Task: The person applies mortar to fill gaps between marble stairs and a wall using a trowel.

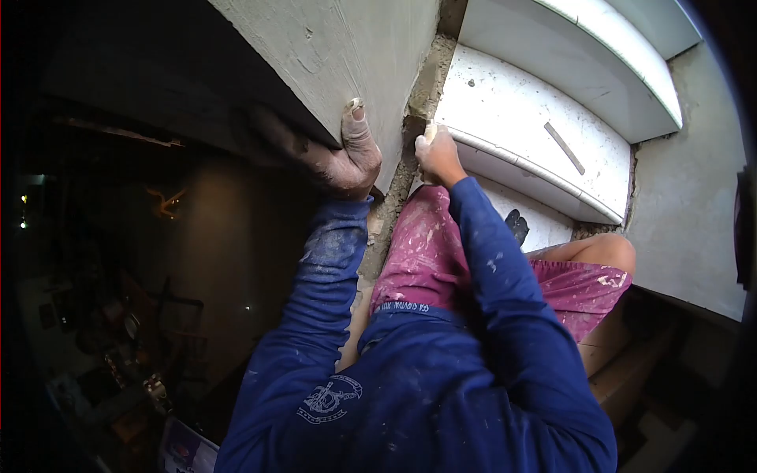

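A dark, cluttered room (229,236) drops away at the left, below a plastered wall (339,47). The left hand (355,162) is spread at that wall's edge, its thumb up on the lit face, holding no tool that shows. Next, a rough mortar joint (438,71) runs between wall and stairs; there the right hand (438,155) is closed round a pale-handled tool (430,130), perhaps a trowel. The step in hand seems to be working this joint; the next move would call for a steady grip and a braced left hand. Rightward, three white treads (520,94) show at least partly, with one flat strip (564,148) on the middle one, one unclear black object (516,226) below, and one grey side wall (686,173) beyond.
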`<state>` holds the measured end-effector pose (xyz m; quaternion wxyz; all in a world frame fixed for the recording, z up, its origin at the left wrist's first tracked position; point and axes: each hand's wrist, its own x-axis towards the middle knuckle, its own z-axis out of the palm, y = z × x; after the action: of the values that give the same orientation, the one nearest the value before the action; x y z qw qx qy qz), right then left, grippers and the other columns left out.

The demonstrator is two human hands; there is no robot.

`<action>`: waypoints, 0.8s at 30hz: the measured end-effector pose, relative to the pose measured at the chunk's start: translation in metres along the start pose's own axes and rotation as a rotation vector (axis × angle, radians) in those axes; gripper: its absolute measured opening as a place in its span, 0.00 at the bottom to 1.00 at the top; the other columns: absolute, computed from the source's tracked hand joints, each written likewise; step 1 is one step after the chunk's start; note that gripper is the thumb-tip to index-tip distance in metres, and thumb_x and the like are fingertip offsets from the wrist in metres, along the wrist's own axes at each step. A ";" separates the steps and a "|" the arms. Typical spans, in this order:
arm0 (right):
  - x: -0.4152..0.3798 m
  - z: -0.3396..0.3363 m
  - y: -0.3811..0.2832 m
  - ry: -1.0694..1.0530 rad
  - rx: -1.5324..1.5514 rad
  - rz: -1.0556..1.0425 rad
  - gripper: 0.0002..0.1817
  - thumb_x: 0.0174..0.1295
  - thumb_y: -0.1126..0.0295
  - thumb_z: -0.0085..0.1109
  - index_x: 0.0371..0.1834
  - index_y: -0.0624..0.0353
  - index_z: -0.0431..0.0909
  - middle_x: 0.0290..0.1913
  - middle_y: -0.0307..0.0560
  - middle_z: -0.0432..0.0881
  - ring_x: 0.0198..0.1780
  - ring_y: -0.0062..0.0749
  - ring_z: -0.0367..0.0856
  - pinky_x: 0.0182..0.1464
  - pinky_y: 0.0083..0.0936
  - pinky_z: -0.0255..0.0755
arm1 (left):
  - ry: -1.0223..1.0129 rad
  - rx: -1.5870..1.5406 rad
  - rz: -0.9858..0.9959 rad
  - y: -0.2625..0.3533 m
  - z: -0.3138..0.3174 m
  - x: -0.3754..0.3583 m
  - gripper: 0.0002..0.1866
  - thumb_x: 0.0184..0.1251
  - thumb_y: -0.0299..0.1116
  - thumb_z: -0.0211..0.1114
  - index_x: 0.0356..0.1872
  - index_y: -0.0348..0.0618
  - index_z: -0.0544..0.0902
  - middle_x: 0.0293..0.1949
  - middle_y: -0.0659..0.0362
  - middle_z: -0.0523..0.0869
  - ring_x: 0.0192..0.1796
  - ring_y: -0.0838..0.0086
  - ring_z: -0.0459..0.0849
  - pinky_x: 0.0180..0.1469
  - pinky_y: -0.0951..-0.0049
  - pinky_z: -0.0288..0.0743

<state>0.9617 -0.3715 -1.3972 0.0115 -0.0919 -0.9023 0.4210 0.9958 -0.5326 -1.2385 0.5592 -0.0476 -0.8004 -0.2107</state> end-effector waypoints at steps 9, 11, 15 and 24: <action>-0.025 -0.011 0.007 0.027 0.075 0.012 0.22 0.65 0.58 0.54 0.49 0.68 0.68 0.38 0.69 0.81 0.42 0.67 0.81 0.48 0.50 0.74 | 0.030 -0.092 -0.069 -0.001 0.007 -0.004 0.49 0.70 0.48 0.64 0.76 0.29 0.45 0.72 0.34 0.52 0.73 0.43 0.55 0.74 0.43 0.48; -0.038 -0.005 0.002 0.062 0.143 0.062 0.22 0.64 0.58 0.56 0.49 0.68 0.68 0.38 0.70 0.81 0.43 0.67 0.81 0.48 0.50 0.74 | -0.024 0.076 0.004 0.000 -0.002 -0.002 0.49 0.70 0.48 0.64 0.76 0.29 0.45 0.72 0.34 0.52 0.73 0.43 0.55 0.74 0.42 0.48; -0.031 -0.014 0.021 0.041 0.052 -0.029 0.18 0.65 0.62 0.57 0.49 0.65 0.67 0.38 0.71 0.81 0.42 0.67 0.82 0.46 0.51 0.74 | -0.010 0.014 -0.013 -0.002 0.006 -0.004 0.48 0.70 0.48 0.64 0.76 0.28 0.45 0.72 0.33 0.52 0.73 0.43 0.54 0.74 0.41 0.46; -0.044 -0.024 0.031 0.152 0.157 -0.077 0.17 0.66 0.66 0.57 0.53 0.61 0.67 0.34 0.69 0.81 0.38 0.67 0.83 0.38 0.49 0.74 | 0.021 -0.069 -0.043 -0.004 0.014 -0.011 0.49 0.70 0.48 0.64 0.76 0.28 0.44 0.72 0.32 0.50 0.73 0.42 0.52 0.74 0.42 0.44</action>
<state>1.0122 -0.3415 -1.4027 0.1033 -0.0878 -0.8659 0.4815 0.9866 -0.5295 -1.2536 0.5612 -0.0476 -0.7874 -0.2507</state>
